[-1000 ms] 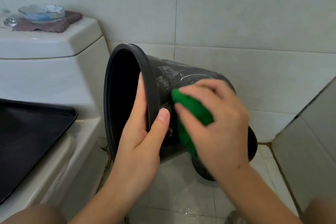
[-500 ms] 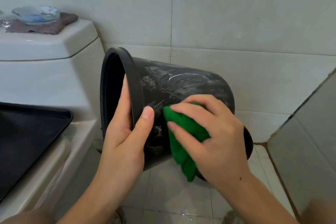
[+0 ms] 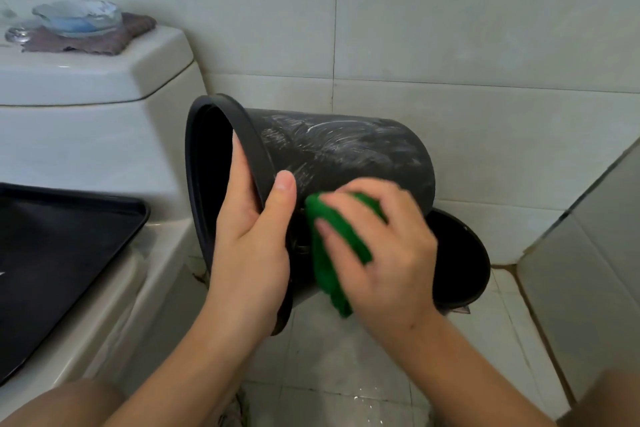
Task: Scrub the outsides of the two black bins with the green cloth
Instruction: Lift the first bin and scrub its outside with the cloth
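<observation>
My left hand [image 3: 249,246] grips the rim of the round black plastic bin [image 3: 339,156], fingers curled inside the mouth, thumb laid across the outer wall. The bin is held off the floor, tipped on its side, mouth facing left toward the white ceramic toilet [image 3: 93,121]; pale soapy streaks cover its upper wall. My right hand [image 3: 384,253] clutches the bunched green cloth [image 3: 329,239], fingers curled over it, pressing it against the bin's lower wall just beside my left thumb. Second black bin [image 3: 460,263] stands on the white tiled floor [image 3: 332,367] behind my right hand, partly hidden. A black tray [image 3: 59,253] lies on the toilet lid; a glass dish [image 3: 79,21] sits on a folded brownish cloth [image 3: 104,42] atop the tank.
</observation>
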`<action>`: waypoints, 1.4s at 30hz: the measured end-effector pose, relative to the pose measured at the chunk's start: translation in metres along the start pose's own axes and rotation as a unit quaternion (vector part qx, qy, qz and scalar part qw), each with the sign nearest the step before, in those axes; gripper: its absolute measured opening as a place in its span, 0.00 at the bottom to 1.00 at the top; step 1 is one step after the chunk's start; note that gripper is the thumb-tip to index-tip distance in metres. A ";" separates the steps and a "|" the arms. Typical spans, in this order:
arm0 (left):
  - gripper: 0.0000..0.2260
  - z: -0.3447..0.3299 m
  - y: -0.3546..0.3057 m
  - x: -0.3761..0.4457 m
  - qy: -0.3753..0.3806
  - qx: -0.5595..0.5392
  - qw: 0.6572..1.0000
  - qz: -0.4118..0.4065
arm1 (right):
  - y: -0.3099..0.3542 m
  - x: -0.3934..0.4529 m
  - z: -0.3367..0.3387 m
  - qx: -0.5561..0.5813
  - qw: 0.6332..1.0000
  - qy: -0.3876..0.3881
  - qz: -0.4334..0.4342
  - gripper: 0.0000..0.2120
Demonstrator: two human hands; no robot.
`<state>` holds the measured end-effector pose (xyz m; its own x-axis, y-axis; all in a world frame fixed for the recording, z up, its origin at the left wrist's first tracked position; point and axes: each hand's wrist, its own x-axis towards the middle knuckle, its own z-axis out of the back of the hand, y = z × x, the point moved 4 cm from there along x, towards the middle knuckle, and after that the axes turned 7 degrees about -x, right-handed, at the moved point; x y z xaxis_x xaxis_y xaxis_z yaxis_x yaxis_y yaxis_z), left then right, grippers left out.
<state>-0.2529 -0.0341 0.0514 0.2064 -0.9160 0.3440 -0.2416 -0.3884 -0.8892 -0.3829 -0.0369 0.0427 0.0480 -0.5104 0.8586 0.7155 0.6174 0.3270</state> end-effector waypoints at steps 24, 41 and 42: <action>0.26 0.010 0.000 0.000 -0.060 0.001 0.997 0.042 | 0.011 -0.001 0.000 -0.016 0.998 0.020 0.060 0.06; 0.24 0.012 0.004 0.002 -0.101 0.022 0.992 0.075 | 0.021 -0.040 -0.005 0.042 0.982 0.120 0.141 0.03; 0.24 0.011 0.003 0.002 -0.096 0.024 0.992 0.072 | 0.021 -0.046 -0.005 0.040 0.978 0.127 0.162 0.04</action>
<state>-0.2423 -0.0357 0.0462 0.3513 -0.9237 0.1528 -0.2369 -0.2456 -0.9400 -0.3670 -0.0035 0.0080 0.4430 -0.4062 0.7992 0.5778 0.8110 0.0920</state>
